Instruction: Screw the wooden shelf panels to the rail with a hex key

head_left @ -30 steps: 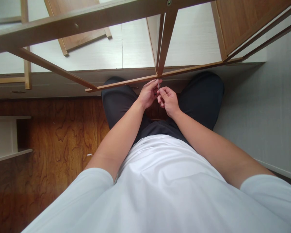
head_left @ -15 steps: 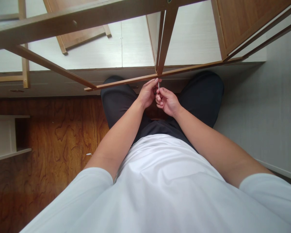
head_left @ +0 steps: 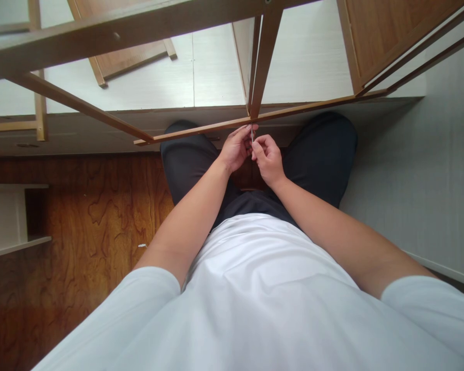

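Note:
A thin metal rod (head_left: 252,135), by its look a hex key, points up at the underside of a wooden furniture frame (head_left: 201,127). My right hand (head_left: 268,159) is closed around its lower end, thumb and fingers pinched together. Just left of it, my left hand (head_left: 235,147) is closed with fingertips at the rod's upper part, close against the frame's lower rail. There an upright wooden post (head_left: 266,67) meets the rail. Fingers cover the rod's tip and whatever it touches.
Wooden panels (head_left: 131,59) lie on the pale surface (head_left: 212,72) beyond the frame. A slatted wooden part (head_left: 402,41) is at upper right. A white shelf-like piece (head_left: 7,216) stands on the brown floor (head_left: 100,206) at left. My knees (head_left: 325,154) are under the rail.
My right hand has turned and its fingers have shifted their grip on the rod. The left hand and the wooden frame stay almost where they were.

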The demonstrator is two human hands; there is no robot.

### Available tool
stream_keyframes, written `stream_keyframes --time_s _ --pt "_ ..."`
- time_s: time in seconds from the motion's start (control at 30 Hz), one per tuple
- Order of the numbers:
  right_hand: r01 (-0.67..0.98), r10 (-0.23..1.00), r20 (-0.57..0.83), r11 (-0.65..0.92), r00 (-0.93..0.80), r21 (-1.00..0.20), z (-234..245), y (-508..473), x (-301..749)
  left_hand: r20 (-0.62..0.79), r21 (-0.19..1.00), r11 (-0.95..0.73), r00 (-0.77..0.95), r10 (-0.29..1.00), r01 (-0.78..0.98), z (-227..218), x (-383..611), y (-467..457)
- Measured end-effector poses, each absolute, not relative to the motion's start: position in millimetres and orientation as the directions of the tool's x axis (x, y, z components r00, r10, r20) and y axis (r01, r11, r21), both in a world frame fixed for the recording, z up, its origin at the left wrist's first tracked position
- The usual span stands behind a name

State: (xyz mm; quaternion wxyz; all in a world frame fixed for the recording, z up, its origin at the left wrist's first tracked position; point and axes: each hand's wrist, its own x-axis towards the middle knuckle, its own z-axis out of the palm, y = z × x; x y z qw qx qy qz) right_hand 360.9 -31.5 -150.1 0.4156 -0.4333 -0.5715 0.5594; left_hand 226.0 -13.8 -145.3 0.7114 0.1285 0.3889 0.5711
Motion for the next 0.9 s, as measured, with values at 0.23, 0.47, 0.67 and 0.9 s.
stream_keyframes --time_s 0.23,0.47,0.67,0.9 --pt "0.107 0.976 0.033 0.058 -0.214 -0.993 -144 -37 362 -0.439 0.62 0.33 0.033 0.898 -0.712 -141 227 -15" --pt "0.03 0.979 -0.081 -0.077 -0.185 -0.997 -136 -34 362 -0.47 0.609 0.349 0.03 0.882 -0.712 -140 227 -15" --pt "0.017 0.98 -0.086 -0.084 -0.182 -0.996 -140 -33 361 -0.448 0.619 0.343 0.042 0.893 -0.707 -142 227 -14" --pt "-0.112 0.964 -0.13 -0.159 -0.232 -0.981 -138 -32 357 -0.434 0.656 0.329 0.017 0.901 -0.679 -141 228 -14"
